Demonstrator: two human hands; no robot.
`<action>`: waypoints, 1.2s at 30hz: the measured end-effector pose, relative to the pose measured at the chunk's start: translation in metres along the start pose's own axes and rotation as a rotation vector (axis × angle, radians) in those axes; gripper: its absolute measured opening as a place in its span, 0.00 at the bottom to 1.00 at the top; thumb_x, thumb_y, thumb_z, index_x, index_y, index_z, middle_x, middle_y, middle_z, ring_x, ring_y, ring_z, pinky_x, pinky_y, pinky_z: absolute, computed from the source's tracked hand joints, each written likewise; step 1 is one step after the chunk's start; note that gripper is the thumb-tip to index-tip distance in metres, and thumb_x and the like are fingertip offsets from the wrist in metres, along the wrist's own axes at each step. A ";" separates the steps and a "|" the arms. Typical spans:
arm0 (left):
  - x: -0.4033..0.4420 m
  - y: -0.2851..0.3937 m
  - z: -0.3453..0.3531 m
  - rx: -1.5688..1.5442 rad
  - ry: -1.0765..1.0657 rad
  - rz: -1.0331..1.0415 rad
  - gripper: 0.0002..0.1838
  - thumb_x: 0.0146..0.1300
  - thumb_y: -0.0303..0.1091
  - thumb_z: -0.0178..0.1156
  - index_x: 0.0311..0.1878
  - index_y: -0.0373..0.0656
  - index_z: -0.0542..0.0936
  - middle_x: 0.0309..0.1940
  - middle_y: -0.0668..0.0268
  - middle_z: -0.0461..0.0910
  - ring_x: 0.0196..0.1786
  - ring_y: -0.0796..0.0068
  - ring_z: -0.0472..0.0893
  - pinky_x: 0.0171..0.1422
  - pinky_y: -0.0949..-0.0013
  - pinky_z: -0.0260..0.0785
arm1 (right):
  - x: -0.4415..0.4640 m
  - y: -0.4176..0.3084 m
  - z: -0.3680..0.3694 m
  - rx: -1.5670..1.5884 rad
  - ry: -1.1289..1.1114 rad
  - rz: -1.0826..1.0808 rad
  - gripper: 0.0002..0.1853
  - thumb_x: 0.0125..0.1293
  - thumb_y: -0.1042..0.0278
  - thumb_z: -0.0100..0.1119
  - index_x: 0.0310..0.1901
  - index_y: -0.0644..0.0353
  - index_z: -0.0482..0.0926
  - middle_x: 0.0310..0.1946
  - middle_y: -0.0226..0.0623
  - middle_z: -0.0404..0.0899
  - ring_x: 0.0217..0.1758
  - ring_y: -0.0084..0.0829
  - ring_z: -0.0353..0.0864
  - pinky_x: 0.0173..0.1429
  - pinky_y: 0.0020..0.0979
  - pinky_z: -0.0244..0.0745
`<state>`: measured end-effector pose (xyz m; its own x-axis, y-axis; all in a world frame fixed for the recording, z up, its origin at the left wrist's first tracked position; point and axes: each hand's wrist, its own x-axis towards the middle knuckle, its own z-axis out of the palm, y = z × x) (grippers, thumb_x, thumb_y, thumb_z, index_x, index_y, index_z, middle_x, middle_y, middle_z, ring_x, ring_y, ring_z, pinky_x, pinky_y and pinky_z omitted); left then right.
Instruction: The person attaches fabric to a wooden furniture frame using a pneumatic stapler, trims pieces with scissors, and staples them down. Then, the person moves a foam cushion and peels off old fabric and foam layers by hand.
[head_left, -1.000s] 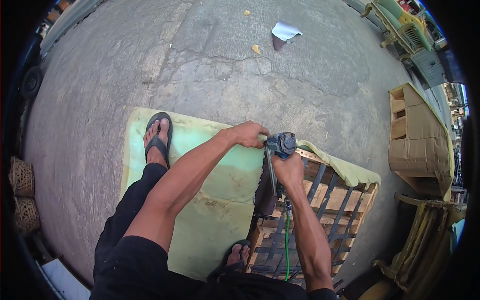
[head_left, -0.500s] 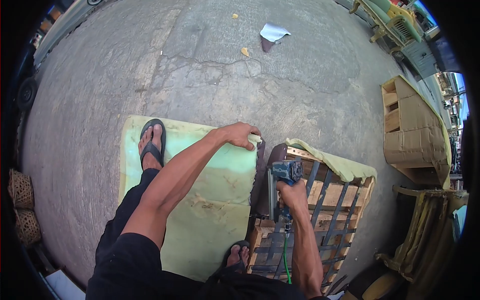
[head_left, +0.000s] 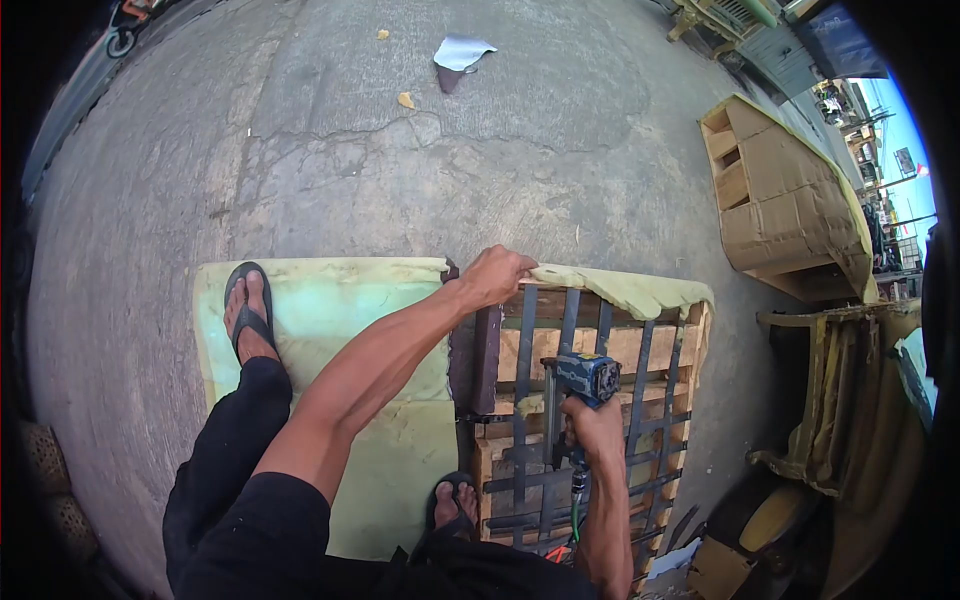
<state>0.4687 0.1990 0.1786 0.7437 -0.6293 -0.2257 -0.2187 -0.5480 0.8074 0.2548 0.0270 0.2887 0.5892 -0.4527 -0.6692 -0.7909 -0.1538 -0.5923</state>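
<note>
My left hand (head_left: 495,277) is closed over the far left corner of a wooden frame (head_left: 531,368), where a brown cover (head_left: 487,355) meets a yellowish foam flap (head_left: 645,291). Its fingertips hide exactly what is pinched. My right hand (head_left: 597,430) grips the handle of a blue pneumatic staple gun (head_left: 585,376), held over the frame's slats and black webbing straps (head_left: 605,326). A hose hangs from the gun's handle. Left of the frame lies a pale green foam sheet (head_left: 400,445), with my sandalled feet on it and at its edge.
A cardboard-covered wooden furniture piece (head_left: 795,205) stands at the right, with a bare wooden chair frame (head_left: 825,400) nearer. Scraps, including a silver-and-brown piece (head_left: 462,55), lie on the concrete floor (head_left: 330,180). Woven baskets (head_left: 45,455) show at the left edge.
My left hand has moved from the green foam sheet's corner to the wooden frame's corner. The staple gun has shifted from beside the brown edge to over the slats. The view has shifted right.
</note>
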 end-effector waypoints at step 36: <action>-0.035 -0.006 0.053 -0.248 0.622 0.153 0.32 0.59 0.21 0.49 0.69 0.34 0.62 0.52 0.49 0.84 0.60 0.44 0.79 0.68 0.51 0.71 | 0.094 -0.047 0.067 -0.196 0.236 -0.246 0.15 0.52 0.63 0.65 0.33 0.69 0.83 0.20 0.39 0.80 0.21 0.31 0.79 0.29 0.36 0.73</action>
<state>0.4105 0.1955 0.1532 0.9567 -0.2157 0.1955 -0.2538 -0.2891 0.9230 0.3586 0.0502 0.2241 0.7288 -0.5674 -0.3833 -0.6611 -0.4371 -0.6099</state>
